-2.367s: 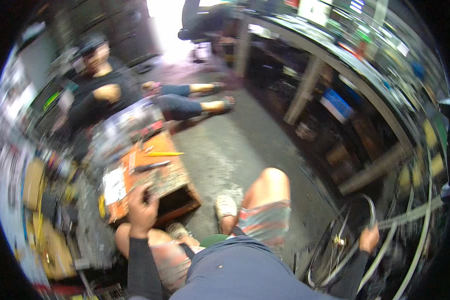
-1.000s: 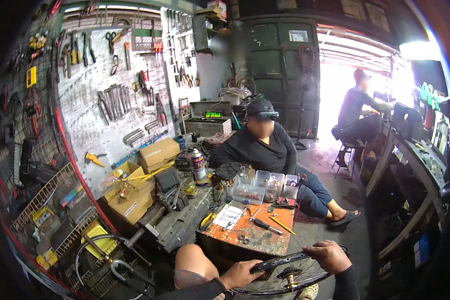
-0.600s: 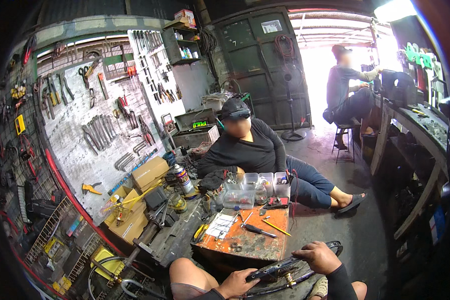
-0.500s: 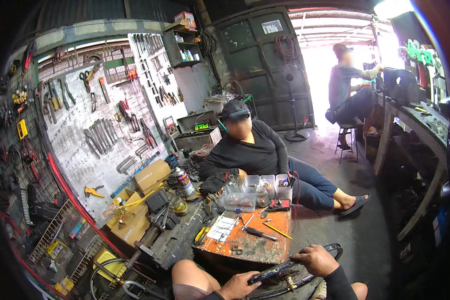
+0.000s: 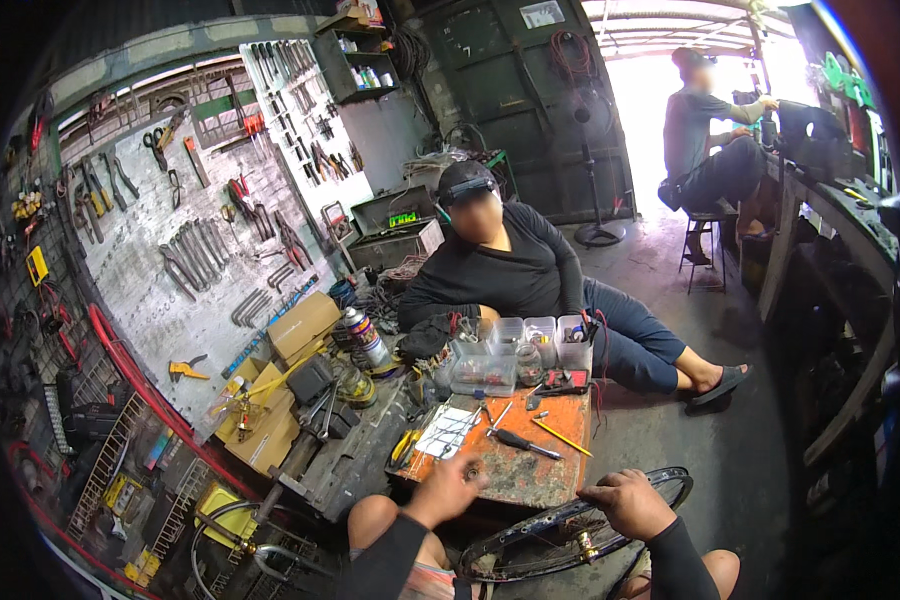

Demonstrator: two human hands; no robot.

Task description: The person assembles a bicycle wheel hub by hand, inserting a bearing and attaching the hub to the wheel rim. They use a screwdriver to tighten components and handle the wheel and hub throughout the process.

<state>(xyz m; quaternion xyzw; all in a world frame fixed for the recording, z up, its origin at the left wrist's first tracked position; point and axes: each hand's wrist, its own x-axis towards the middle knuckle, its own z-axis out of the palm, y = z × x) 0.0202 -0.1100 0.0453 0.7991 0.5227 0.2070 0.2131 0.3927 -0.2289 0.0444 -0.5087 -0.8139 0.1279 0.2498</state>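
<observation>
A bicycle wheel with a black rim and a brass-coloured hub leans across my lap. My right hand is closed at the far side of its rim, thumb and fingers together. My left hand is off the wheel, reaching over the near part of the orange worktop. Its fingers are bent at a small dark ring; what lies inside them is partly hidden. Beyond it lie a black-handled screwdriver, a yellow pencil and a white sheet.
Clear plastic bins of small parts stand at the worktop's back. A person in black reclines behind it. To the left are a vise-like metal bench, a spray can and a tool board. Another person sits far right.
My left hand has let go of the wheel rim and moved forward onto the orange worktop. My right hand stays at the rim. The view has tilted slightly.
</observation>
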